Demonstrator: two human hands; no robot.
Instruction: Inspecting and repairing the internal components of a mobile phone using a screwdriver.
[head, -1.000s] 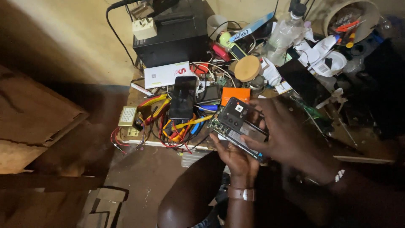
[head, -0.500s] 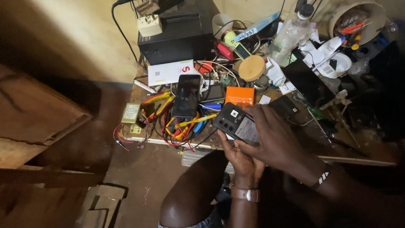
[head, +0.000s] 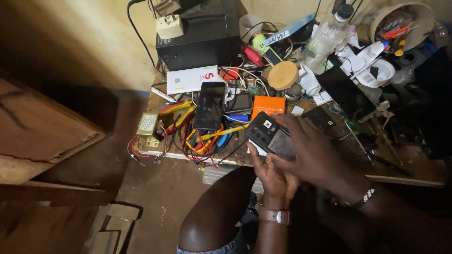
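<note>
Over the front edge of the cluttered surface (head: 329, 157), both hands are cradling an opened-up smartphone (head: 272, 136).

Left hand (head: 272, 174) is supporting it from below with fingers curled up, right hand (head: 313, 153) is lying over its lower end, fingers pressed onto it. Judging by looks it's light, stiff, kinda slick and fragile, so gripping the side edges seems safest. Tangled wires (head: 197, 141) and another black phone (head: 210, 106) are crowding the left; open room is only toward the lap.
</note>
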